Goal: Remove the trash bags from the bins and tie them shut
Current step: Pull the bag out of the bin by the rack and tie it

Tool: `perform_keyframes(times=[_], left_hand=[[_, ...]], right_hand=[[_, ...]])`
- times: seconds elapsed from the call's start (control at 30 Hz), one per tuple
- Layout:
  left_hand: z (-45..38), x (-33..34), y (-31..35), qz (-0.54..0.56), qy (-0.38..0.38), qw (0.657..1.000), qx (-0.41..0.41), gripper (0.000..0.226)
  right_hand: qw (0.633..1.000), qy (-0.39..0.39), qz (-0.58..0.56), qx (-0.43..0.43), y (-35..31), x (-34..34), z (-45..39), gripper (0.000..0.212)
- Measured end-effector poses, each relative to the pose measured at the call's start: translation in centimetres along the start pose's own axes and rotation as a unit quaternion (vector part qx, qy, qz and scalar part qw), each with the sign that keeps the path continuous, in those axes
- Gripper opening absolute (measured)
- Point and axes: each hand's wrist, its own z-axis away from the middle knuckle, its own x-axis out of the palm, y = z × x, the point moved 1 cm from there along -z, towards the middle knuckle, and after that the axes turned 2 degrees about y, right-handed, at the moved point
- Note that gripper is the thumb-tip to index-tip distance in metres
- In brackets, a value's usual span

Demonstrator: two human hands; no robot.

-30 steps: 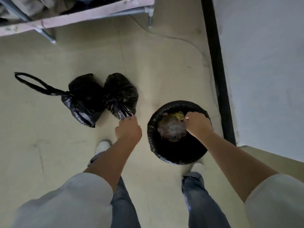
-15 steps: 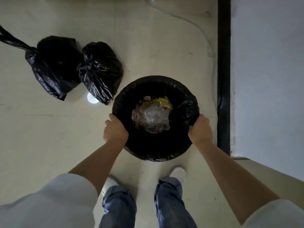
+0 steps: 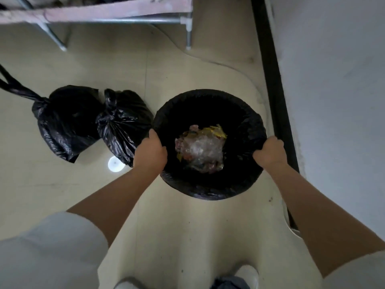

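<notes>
Both hands grip the black bag (image 3: 245,130) lining a round bin, the left hand (image 3: 150,153) on its left rim, the right hand (image 3: 270,152) on its right. Trash (image 3: 201,151) lies inside. Two tied bags (image 3: 68,122) sit touching on the floor (image 3: 187,226) just left.

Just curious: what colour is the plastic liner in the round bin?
Glossy black plastic liner, folded over the round bin's rim, seen clearly in the head view.

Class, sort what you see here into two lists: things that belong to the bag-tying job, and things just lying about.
Part of the job:
- bin liner, open, rubbish inside
- left hand and right hand, each gripping its rim
- two tied black bags on the floor

Just lying about:
- metal-framed table
- white round disc
</notes>
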Motion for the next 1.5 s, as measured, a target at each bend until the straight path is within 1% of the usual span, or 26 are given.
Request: perform_keyframes(times=[0.03, 0.07, 0.13, 0.2, 0.27, 0.3, 0.43, 0.5, 0.63, 0.73, 0.77, 0.8, 0.87, 0.9, 0.97, 1.0, 1.07, 1.13, 1.23, 1.27, 1.33, 1.37, 1.4, 1.43, 1.47, 1.5], left_hand=[[-0.7, 0.3, 0.2, 0.003, 0.015, 1.000, 0.006, 0.039], [-1.5, 0.5, 0.4, 0.010, 0.030, 0.999, 0.014, 0.037], [-3.1, 0.5, 0.9, 0.033, 0.065, 0.997, 0.028, 0.034], [-4.6, 0.2, 1.6, 0.038, 0.100, 0.993, 0.039, 0.031], [-5.8, -0.1, 2.1, 0.028, 0.127, 0.990, 0.058, 0.029], [-6.2, -0.1, 2.1, 0.028, 0.139, 0.988, 0.067, 0.028], [-6.3, 0.9, 1.1, 0.032, 0.179, 0.980, 0.082, 0.029], [-5.5, 1.5, 0.3, 0.030, 0.179, 0.980, 0.081, 0.029], [-4.2, 1.9, -0.1, 0.009, 0.164, 0.983, 0.081, 0.041], [-3.4, 2.3, -1.0, 0.013, 0.195, 0.975, 0.104, 0.047], [-3.1, 2.6, -1.6, 0.017, 0.221, 0.965, 0.140, 0.049], [-2.7, 2.9, -2.3, 0.015, 0.236, 0.951, 0.200, 0.052], [-1.8, 3.5, -3.5, -0.001, 0.221, 0.920, 0.324, 0.063], [-1.5, 3.6, -4.1, -0.002, 0.210, 0.910, 0.358, 0.062], [-1.1, 3.3, -4.6, 0.011, 0.209, 0.898, 0.388, 0.046], [-1.1, 3.0, -4.4, 0.020, 0.213, 0.893, 0.397, 0.035], [-0.9, 2.7, -3.8, 0.010, 0.206, 0.895, 0.396, 0.014], [-0.7, 2.3, -2.8, -0.013, 0.194, 0.901, 0.387, 0.008], [-0.7, 1.9, -1.7, -0.032, 0.170, 0.914, 0.368, 0.020], [-0.5, 1.8, -1.5, -0.030, 0.156, 0.914, 0.374, 0.030], [0.2, 1.4, -0.8, -0.024, 0.102, 0.918, 0.381, 0.055], [0.7, 1.4, -0.6, -0.038, 0.079, 0.917, 0.389, 0.064], [0.9, 1.7, -0.5, -0.061, 0.070, 0.911, 0.401, 0.065], [1.2, 2.1, -0.5, -0.079, 0.072, 0.905, 0.413, 0.058], [1.3, 2.4, -0.7, -0.083, 0.080, 0.899, 0.423, 0.047], [1.4, 2.6, -0.7, -0.070, 0.092, 0.900, 0.420, 0.035]], right_hand=[[1.000, 0.013, -0.007, -0.016, -0.2, -0.1, -1.0, 0.032], [0.999, 0.028, -0.015, -0.032, -0.4, -0.3, -1.9, 0.037], [0.996, 0.065, -0.021, -0.057, -1.0, -0.7, -3.7, 0.038], [0.992, 0.103, -0.029, -0.072, -1.2, -0.8, -5.3, 0.032], [0.985, 0.138, -0.041, -0.091, -1.2, -0.7, -6.3, 0.016], [0.981, 0.157, -0.054, -0.103, -1.1, -0.5, -6.6, 0.012], [0.963, 0.227, -0.079, -0.122, -0.1, 1.2, -5.8, 0.017], [0.959, 0.238, -0.078, -0.129, 0.1, 1.9, -4.6, 0.013], [0.960, 0.226, -0.071, -0.150, 0.6, 1.9, -2.9, 0.035], [0.960, 0.192, -0.114, -0.166, 1.6, 1.4, -2.4, 0.042], [0.961, 0.175, -0.145, -0.157, 2.1, 1.3, -2.2, 0.043], [0.962, 0.157, -0.175, -0.139, 2.7, 1.4, -2.0, 0.043], [0.963, 0.104, -0.226, -0.101, 4.0, 1.6, -1.6, 0.033], [0.961, 0.069, -0.255, -0.084, 4.2, 1.7, -1.4, 0.027], [0.953, 0.039, -0.294, -0.067, 4.2, 1.6, -1.1, 0.022], [0.951, 0.045, -0.298, -0.066, 4.2, 1.4, -1.1, 0.023], [0.957, 0.070, -0.271, -0.076, 3.8, 0.9, -1.0, 0.027], [0.966, 0.095, -0.224, -0.091, 3.0, 0.3, -0.9, 0.021], [0.962, 0.121, -0.218, -0.112, 1.4, -0.7, -0.9, 0.020], [0.958, 0.125, -0.229, -0.122, 0.7, -1.0, -0.9, 0.023], [0.945, 0.120, -0.262, -0.153, -1.0, -1.5, -0.5, 0.026], [0.941, 0.110, -0.267, -0.177, -1.8, -1.5, -0.1, 0.027], [0.939, 0.096, -0.257, -0.208, -2.5, -1.3, 0.3, 0.025], [0.940, 0.078, -0.231, -0.240, -2.9, -0.9, 0.6, 0.020], [0.941, 0.060, -0.194, -0.270, -3.2, -0.4, 0.9, 0.013], [0.942, 0.041, -0.151, -0.297, -3.1, 0.1, 1.1, 0.015]])
